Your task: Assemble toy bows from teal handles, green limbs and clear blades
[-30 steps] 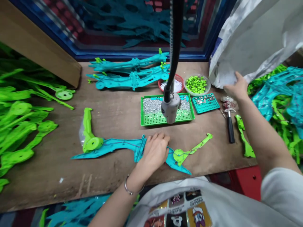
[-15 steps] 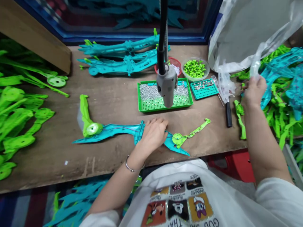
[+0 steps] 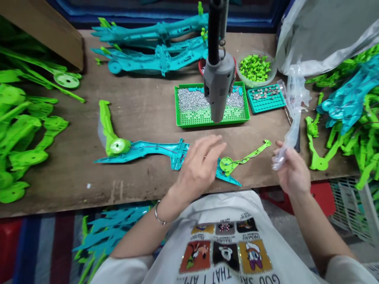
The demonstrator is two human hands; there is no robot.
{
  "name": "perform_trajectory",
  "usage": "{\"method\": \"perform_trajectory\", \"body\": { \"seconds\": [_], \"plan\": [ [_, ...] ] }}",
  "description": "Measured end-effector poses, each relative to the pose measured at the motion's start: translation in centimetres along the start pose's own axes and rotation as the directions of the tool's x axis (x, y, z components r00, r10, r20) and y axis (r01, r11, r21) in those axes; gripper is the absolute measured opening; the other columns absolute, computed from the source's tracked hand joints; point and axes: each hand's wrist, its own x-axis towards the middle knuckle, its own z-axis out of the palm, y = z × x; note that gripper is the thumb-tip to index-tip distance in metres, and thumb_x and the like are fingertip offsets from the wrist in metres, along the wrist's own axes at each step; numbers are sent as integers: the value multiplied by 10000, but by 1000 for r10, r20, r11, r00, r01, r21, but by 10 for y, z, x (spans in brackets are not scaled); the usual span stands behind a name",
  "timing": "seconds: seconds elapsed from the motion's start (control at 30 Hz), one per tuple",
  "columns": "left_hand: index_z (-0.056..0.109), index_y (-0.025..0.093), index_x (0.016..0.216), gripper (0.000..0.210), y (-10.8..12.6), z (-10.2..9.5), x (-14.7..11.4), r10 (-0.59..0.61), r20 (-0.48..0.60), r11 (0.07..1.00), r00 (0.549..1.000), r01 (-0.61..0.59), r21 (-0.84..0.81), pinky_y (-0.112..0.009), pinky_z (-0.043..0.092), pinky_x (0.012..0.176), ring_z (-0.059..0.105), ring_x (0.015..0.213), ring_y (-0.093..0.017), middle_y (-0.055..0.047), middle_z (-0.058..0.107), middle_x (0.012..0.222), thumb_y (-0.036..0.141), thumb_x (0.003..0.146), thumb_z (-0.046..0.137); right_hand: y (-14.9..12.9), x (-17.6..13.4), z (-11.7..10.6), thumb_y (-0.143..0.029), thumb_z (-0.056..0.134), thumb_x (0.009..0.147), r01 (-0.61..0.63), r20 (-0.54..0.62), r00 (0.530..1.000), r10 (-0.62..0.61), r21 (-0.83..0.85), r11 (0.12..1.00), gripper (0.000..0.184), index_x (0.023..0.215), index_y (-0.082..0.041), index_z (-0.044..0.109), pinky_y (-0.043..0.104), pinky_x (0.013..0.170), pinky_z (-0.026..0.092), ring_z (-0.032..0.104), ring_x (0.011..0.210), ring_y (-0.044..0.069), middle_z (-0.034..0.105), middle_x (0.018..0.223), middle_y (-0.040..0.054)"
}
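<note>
In the head view a long teal plastic bow-shaped part (image 3: 151,149) lies across the bench in front of me. A lime-green arm with a round hub (image 3: 118,146) sits at its left end. Another lime-green arm (image 3: 245,158), with a thin wire along it, lies at its right end. My left hand (image 3: 201,165) hovers over the right half of the teal part, fingers stretched out and holding nothing; it hides the middle of that half. Off to the right, my right hand (image 3: 296,175) grips a clear, blade-like plastic piece (image 3: 292,134) by its lower end.
A green tray (image 3: 213,118) of small metal screws stands behind, under a hanging grey power screwdriver (image 3: 219,86). Near it are a tub of green pieces (image 3: 254,69) and a teal tray (image 3: 266,103) of small round parts. Piles of green parts (image 3: 26,130) flank the bench.
My right hand has come from the right-hand pile toward me, bringing the clear plastic piece. My left hand has lifted from the teal part and its fingers have straightened.
</note>
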Motion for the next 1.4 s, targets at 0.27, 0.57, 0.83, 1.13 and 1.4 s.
{"method": "perform_trajectory", "body": {
  "seconds": [0.27, 0.57, 0.83, 1.13, 1.4],
  "plan": [
    [2, 179, 1648, 960, 12, 32, -34, 41, 336, 941, 941, 76, -329, -548, 441, 1177, 424, 1480, -338, -233, 426, 1580, 317, 961, 657, 44, -43, 22, -333, 877, 743, -379, 131, 915, 381, -44, 925, 373, 1035, -192, 691, 283, 742, 669, 764, 824, 170, 776, 964, 31],
    [-10, 218, 1647, 1050, 0, 48, -41, 10, 371, 939, 929, 119, -322, -574, 350, 1237, 449, 1474, -302, -208, 481, 1551, 364, 909, 723, 57, -32, 26, -325, 929, 671, -373, 96, 919, 383, -108, 921, 466, 1032, -175, 675, 238, 694, 675, 778, 747, 159, 799, 951, 43],
    [31, 208, 1649, 1046, -4, 50, -41, 7, 367, 932, 930, 127, -340, -565, 357, 1229, 463, 1455, -306, -199, 495, 1531, 380, 897, 737, 58, -28, 25, -358, 919, 688, -364, 81, 919, 385, -200, 910, 482, 1038, -177, 641, 228, 695, 672, 786, 743, 169, 807, 909, 55],
    [621, 288, 1374, 400, -4, 70, -46, 70, 228, 988, 971, -37, -148, -541, 470, 1080, 538, 1298, -295, -75, 658, 1380, 284, 975, 639, 41, -8, 17, -394, 867, 762, -406, 57, 870, 489, -480, 778, 371, 934, -135, 666, 218, 544, 633, 736, 572, 158, 762, 696, 65],
    [644, 262, 1346, 364, -5, 76, -48, 87, 201, 994, 976, -72, -83, -531, 470, 1066, 566, 1257, -285, -75, 692, 1339, 262, 981, 634, 6, 52, -15, -353, 774, 880, -322, -23, 941, 338, -373, 870, 276, 812, -147, 604, 217, 488, 619, 710, 506, 145, 742, 639, 66]
  ]
}}
